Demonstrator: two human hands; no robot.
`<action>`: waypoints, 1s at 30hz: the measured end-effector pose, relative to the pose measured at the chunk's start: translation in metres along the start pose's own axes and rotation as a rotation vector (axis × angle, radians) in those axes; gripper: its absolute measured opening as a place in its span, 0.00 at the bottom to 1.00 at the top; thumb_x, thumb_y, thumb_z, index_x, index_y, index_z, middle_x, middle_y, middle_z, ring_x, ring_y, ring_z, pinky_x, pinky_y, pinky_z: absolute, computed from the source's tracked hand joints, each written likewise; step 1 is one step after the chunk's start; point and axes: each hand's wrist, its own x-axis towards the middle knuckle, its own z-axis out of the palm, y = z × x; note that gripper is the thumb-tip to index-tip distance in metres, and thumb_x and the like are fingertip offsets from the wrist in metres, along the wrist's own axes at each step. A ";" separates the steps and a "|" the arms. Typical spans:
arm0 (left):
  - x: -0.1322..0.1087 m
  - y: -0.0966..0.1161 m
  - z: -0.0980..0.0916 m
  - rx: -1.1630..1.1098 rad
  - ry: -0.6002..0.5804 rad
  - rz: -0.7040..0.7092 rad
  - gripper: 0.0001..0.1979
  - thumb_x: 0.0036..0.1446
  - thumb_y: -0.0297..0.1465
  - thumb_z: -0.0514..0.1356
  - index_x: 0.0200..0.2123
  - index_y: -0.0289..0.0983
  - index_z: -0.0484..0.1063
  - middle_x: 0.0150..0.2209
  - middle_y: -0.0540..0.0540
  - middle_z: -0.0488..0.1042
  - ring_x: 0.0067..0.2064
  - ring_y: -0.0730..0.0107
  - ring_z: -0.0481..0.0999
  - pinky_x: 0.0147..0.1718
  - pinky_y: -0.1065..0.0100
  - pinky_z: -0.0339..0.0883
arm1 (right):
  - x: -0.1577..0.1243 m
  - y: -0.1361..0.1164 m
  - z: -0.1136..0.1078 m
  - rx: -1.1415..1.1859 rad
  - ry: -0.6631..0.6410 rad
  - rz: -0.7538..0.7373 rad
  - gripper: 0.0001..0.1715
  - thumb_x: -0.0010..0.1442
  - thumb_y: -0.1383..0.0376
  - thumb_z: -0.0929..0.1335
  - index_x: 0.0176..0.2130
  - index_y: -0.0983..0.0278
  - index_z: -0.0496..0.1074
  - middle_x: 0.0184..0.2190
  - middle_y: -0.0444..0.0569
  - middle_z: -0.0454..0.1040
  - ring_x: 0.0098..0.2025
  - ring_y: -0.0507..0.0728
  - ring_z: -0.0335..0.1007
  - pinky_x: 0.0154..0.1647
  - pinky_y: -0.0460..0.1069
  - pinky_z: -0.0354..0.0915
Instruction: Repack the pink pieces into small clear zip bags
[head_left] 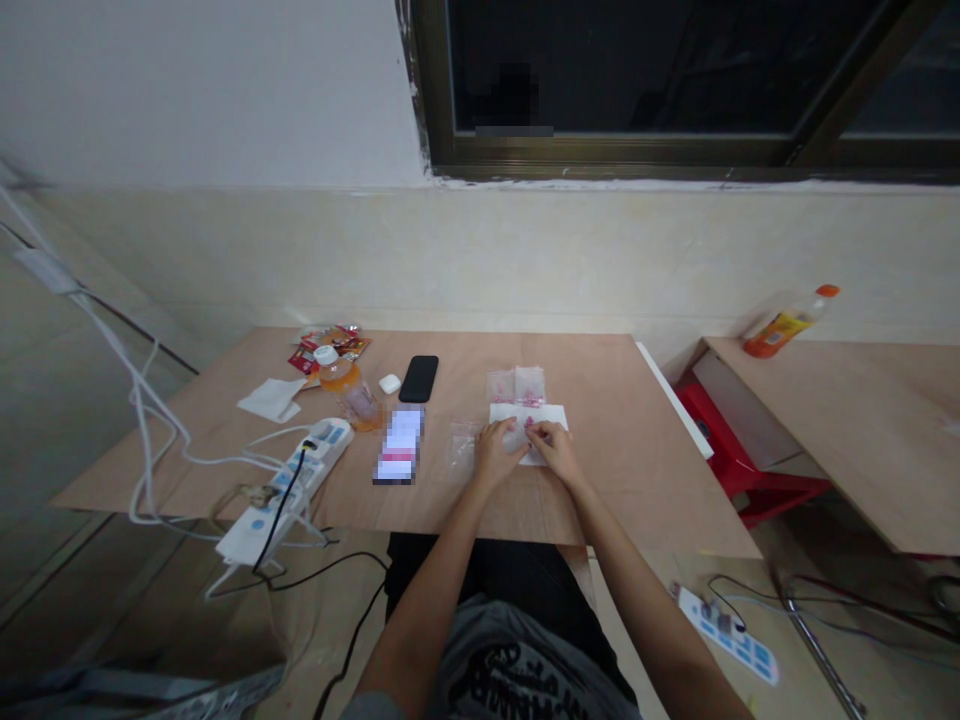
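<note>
On the wooden table, a white sheet [556, 413] lies under both hands. My left hand [496, 447] rests at the sheet's left side, its fingers closed at the edge of a small clear bag [514, 438]. Close by on the right, my right hand [553, 446] has its fingers pinched together beside a small pink piece [529, 422]; what they hold is too small to make out. Two clear bags with pink bits, a left one [501, 386] and a right one [530, 385], lie just beyond the sheet. More clear bags [463, 446] lie left of my left hand.
Left of the hands are a lit phone [400, 446], a black phone [419, 379], a white case [390, 383], an orange drink bottle [349, 390], wrappers [304, 358], tissue [271, 399] and a power strip [289, 490] with cables. Another bottle [787, 325] stands on the right table [885, 430].
</note>
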 end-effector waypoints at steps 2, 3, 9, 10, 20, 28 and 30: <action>0.001 0.001 0.000 -0.003 0.010 -0.006 0.27 0.47 0.34 0.68 0.51 0.41 0.68 0.47 0.45 0.75 0.50 0.60 0.72 0.51 0.57 0.62 | 0.001 -0.001 0.000 0.007 -0.009 -0.008 0.21 0.61 0.51 0.61 0.31 0.61 0.75 0.32 0.49 0.77 0.36 0.57 0.68 0.42 0.52 0.61; 0.001 0.001 0.001 -0.001 0.016 -0.010 0.27 0.47 0.34 0.68 0.51 0.41 0.68 0.47 0.45 0.75 0.50 0.60 0.72 0.51 0.57 0.62 | 0.002 -0.001 0.000 0.013 -0.015 -0.013 0.21 0.62 0.51 0.61 0.31 0.61 0.75 0.31 0.49 0.77 0.37 0.58 0.68 0.43 0.52 0.61; 0.003 -0.003 0.002 -0.093 0.062 -0.004 0.30 0.46 0.36 0.67 0.54 0.40 0.65 0.48 0.43 0.72 0.49 0.61 0.72 0.49 0.59 0.66 | 0.001 -0.005 0.000 0.114 -0.050 -0.017 0.19 0.61 0.52 0.62 0.31 0.61 0.74 0.33 0.49 0.77 0.39 0.58 0.70 0.44 0.52 0.62; 0.003 -0.004 0.003 -0.121 0.071 -0.011 0.31 0.46 0.36 0.67 0.54 0.40 0.64 0.48 0.43 0.72 0.49 0.61 0.72 0.49 0.60 0.66 | 0.001 -0.006 0.000 0.137 -0.052 -0.016 0.19 0.60 0.52 0.63 0.31 0.61 0.74 0.33 0.49 0.77 0.39 0.58 0.70 0.44 0.52 0.63; 0.011 0.002 -0.008 -0.377 0.082 -0.107 0.32 0.44 0.32 0.68 0.54 0.38 0.64 0.50 0.42 0.71 0.50 0.62 0.72 0.50 0.61 0.67 | 0.011 -0.011 -0.004 0.306 -0.028 -0.021 0.14 0.54 0.54 0.67 0.31 0.62 0.73 0.32 0.50 0.76 0.38 0.58 0.70 0.42 0.52 0.65; 0.017 0.006 -0.018 -0.681 -0.022 -0.304 0.22 0.48 0.37 0.63 0.47 0.36 0.67 0.36 0.45 0.75 0.33 0.69 0.76 0.19 0.76 0.66 | 0.011 -0.016 -0.012 0.318 0.030 -0.073 0.14 0.55 0.55 0.68 0.37 0.62 0.72 0.33 0.50 0.74 0.38 0.58 0.70 0.43 0.53 0.65; 0.016 0.008 -0.018 -0.726 0.000 -0.323 0.22 0.47 0.37 0.63 0.45 0.36 0.68 0.34 0.46 0.75 0.30 0.71 0.74 0.17 0.77 0.64 | 0.010 -0.017 -0.012 0.320 0.046 -0.085 0.14 0.55 0.56 0.68 0.37 0.62 0.72 0.32 0.50 0.74 0.37 0.58 0.69 0.42 0.53 0.65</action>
